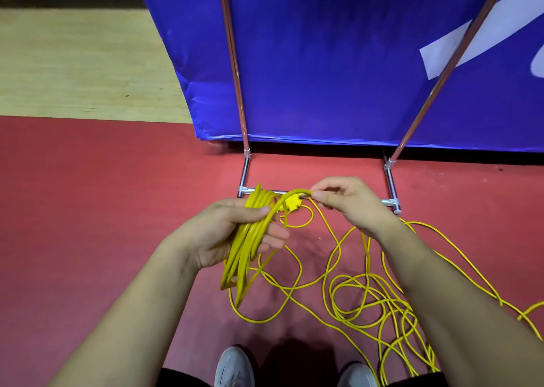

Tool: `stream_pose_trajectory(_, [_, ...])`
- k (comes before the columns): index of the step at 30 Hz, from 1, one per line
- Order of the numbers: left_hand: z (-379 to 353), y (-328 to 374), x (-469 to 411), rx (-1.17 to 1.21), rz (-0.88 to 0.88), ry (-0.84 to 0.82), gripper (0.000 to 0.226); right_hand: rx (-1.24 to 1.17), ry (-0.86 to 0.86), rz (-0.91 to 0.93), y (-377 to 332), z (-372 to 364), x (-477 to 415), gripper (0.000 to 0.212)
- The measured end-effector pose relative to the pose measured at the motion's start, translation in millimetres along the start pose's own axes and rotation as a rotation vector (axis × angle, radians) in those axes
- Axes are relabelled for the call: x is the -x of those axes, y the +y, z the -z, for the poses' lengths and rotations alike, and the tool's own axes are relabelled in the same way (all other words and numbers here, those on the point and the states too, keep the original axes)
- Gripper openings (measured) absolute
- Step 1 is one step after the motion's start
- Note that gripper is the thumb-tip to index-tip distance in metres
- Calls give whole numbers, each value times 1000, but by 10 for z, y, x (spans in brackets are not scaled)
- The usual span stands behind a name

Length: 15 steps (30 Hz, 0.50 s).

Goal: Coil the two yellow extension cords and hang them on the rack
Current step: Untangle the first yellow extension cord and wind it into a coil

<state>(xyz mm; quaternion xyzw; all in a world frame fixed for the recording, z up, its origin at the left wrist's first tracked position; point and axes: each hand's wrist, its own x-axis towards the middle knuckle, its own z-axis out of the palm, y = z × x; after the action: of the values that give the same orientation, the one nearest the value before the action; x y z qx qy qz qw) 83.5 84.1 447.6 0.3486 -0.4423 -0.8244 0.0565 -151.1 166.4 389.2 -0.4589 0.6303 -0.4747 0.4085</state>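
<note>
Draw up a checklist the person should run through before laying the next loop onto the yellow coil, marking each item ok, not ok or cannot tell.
1. Secure hold: left hand grips the coil. Ok.
2. Next loop ready: right hand pinches the strand by the plug. Ok.
3. Untangled feed: the loose cord lies in crossing loops on the floor. Not ok.
4. Feet clear: that cord runs right beside the right shoe. Cannot tell.
5. Hanging spot free: the rack shows only its base and posts; its top is out of view. Cannot tell.
</note>
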Motion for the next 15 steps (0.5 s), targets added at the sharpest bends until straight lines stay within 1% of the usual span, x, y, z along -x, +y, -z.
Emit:
stream_pose_trajectory(3, [-13, 16, -12, 46, -17, -1, 26, 101, -59, 88, -199, -137, 2, 7])
stream_pose_trajectory(6, [-17, 6, -3, 43, -14, 2, 23, 113, -142, 174, -366, -322, 34, 7])
stream_pose_trajectory(8, [-3, -14, -4, 45, -3, 10, 18, 115, -178, 198, -394, -413, 40, 9])
stream_pose_trajectory(11, [16, -22, -8, 78, -22, -14, 11, 77, -199, 128, -297, -368, 11, 16])
stream_pose_trajectory(13, [47, 2, 7, 151, -50, -49, 23, 194, -220, 76, -125, -240, -6, 9])
stream_pose_trajectory(15, [103, 44, 47, 198, -88, -67, 40, 259, -184, -12, 140, -65, 17, 14])
